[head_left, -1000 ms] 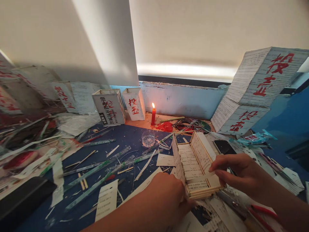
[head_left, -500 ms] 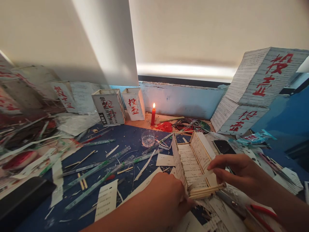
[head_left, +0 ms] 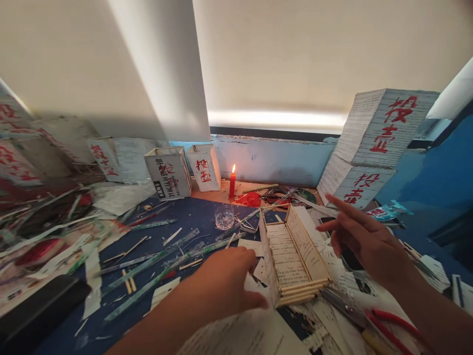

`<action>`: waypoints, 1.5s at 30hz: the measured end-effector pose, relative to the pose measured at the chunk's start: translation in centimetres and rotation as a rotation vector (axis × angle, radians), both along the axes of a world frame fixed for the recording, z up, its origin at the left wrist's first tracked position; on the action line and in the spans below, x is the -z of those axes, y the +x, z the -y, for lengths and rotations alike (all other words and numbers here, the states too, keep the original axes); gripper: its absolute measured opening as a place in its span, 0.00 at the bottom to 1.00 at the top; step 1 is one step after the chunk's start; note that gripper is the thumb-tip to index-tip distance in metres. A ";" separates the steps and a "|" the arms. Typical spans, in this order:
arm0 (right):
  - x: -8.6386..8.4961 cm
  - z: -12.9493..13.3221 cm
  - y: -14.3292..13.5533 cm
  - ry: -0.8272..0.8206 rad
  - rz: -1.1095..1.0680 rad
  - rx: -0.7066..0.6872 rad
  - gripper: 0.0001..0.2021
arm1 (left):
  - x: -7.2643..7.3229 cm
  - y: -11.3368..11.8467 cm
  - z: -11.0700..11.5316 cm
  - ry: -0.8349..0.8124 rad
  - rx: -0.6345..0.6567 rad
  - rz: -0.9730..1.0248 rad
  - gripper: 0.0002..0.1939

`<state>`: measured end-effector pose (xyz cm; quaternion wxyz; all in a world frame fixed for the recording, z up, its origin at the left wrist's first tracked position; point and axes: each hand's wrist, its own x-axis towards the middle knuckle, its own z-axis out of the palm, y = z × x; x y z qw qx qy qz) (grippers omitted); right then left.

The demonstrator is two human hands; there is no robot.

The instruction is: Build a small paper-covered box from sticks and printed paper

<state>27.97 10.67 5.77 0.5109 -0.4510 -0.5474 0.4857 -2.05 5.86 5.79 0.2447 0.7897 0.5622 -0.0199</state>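
Note:
In the head view a long open-topped box (head_left: pixel 293 254) stands before me, made of printed paper panels edged with thin wooden sticks. Just left of it is my left hand (head_left: pixel 232 276), thumb and fingers apart, near loose paper; whether it touches the paper I cannot tell. My right hand (head_left: pixel 354 234) hovers right of the box with fingers stretched out, and nothing shows clearly in its grip. A blurred printed sheet (head_left: pixel 244 333) lies at the front below my left hand. Red-handled scissors (head_left: pixel 388 320) rest at the box's near right corner.
A lit red candle (head_left: pixel 232 185) stands behind a small clear cup (head_left: pixel 224 218). Plastic strips (head_left: pixel 155 271), sticks and paper scraps litter the blue tabletop. Paper boxes (head_left: pixel 205 167) with red characters line the back; a stacked pair (head_left: pixel 388 128) rises at right. A phone (head_left: pixel 351 259) lies partly behind my right hand.
My left hand has come off the box's near end and shifted left. The right hand has risen away from the box, its fingers spreading; the pale strip near its fingertips no longer shows inside the box.

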 end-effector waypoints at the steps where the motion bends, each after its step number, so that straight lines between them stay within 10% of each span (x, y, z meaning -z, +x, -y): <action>1: -0.2 0.0 0.1 0.003 -0.026 -0.002 0.23 | -0.2 -0.5 -0.1 -0.008 -0.015 -0.023 0.31; 11: -0.9 0.7 -0.8 0.019 -0.051 -0.080 0.15 | -0.6 -0.9 -0.5 -0.101 -0.158 -0.146 0.55; 17: -0.9 0.9 -1.2 0.091 0.100 -0.085 0.19 | -1.9 -2.6 -0.2 -0.193 -0.088 -0.072 0.13; 25: -2.1 3.4 -2.0 0.118 0.100 -0.223 0.27 | -8.1 -5.0 0.4 -0.265 0.101 0.390 0.10; 32: -2.6 5.5 -3.0 0.018 -0.165 -0.363 0.39 | -12.8 -1.7 -2.8 0.098 0.096 0.409 0.14; 38: -2.3 3.5 -3.1 0.022 -0.125 -0.063 0.33 | -12.2 2.9 -6.2 0.396 0.102 0.305 0.16; 45: -0.5 -0.4 -2.1 0.074 0.029 0.130 0.34 | -8.4 4.1 -4.9 0.700 -0.033 0.236 0.25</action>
